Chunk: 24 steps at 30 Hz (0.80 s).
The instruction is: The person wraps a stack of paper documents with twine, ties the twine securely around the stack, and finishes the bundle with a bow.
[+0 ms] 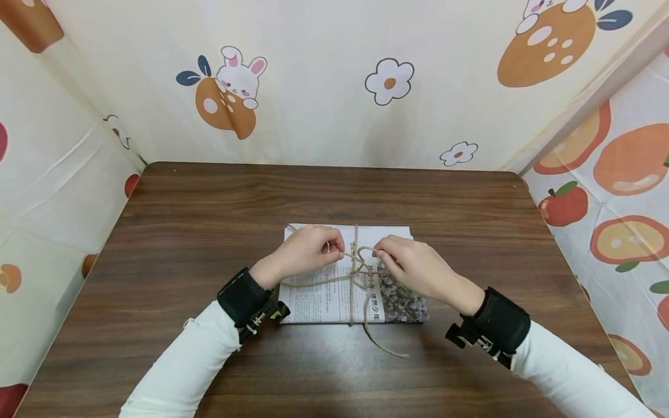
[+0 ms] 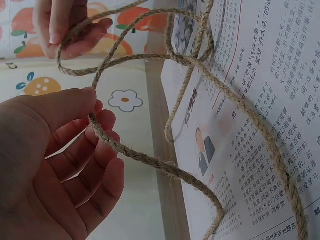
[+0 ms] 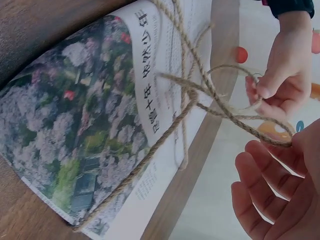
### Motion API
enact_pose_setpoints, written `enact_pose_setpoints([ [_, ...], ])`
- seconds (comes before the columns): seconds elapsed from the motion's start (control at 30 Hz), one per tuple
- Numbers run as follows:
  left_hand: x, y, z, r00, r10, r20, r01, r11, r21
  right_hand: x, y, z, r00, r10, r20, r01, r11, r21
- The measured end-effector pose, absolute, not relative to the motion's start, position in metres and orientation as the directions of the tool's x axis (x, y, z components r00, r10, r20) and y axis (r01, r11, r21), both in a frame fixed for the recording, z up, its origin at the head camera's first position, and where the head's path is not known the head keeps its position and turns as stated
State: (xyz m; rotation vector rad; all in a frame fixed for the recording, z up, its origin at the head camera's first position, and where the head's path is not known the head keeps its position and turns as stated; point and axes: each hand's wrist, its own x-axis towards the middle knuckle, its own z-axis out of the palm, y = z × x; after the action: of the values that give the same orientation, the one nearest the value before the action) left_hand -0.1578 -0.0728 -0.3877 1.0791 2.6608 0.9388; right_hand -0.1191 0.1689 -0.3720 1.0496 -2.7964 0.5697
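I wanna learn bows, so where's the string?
In the head view, the string crosses the newspaper near the middle of the table, pinched by the left hand and right hand.

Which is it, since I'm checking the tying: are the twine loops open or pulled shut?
Open: the left wrist view shows background through the wide twine loops, held by the left hand and right hand.

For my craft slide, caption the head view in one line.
Two hands pinch twine above a newspaper bundle on a brown wood-grain table.
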Motion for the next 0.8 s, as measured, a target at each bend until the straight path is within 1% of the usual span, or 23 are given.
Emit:
enact_pose_setpoints([
  [0.13,-0.157,-0.071,-0.387,-0.731,0.671,0.125,0.598,0.541,0.591,-0.121,0.170,-0.374,-0.759,-0.615,0.216,-0.650,0.689,-0.322],
  [0.57,-0.151,-0.062,-0.384,-0.707,0.690,0.156,0.648,0.544,0.534,-0.121,0.170,-0.375,-0.759,-0.611,0.226,-0.650,0.688,-0.324],
  [0.8,-0.147,-0.058,-0.382,-0.722,0.669,0.177,0.639,0.548,0.540,-0.120,0.171,-0.372,-0.775,-0.592,0.219,-0.629,0.691,-0.357],
])
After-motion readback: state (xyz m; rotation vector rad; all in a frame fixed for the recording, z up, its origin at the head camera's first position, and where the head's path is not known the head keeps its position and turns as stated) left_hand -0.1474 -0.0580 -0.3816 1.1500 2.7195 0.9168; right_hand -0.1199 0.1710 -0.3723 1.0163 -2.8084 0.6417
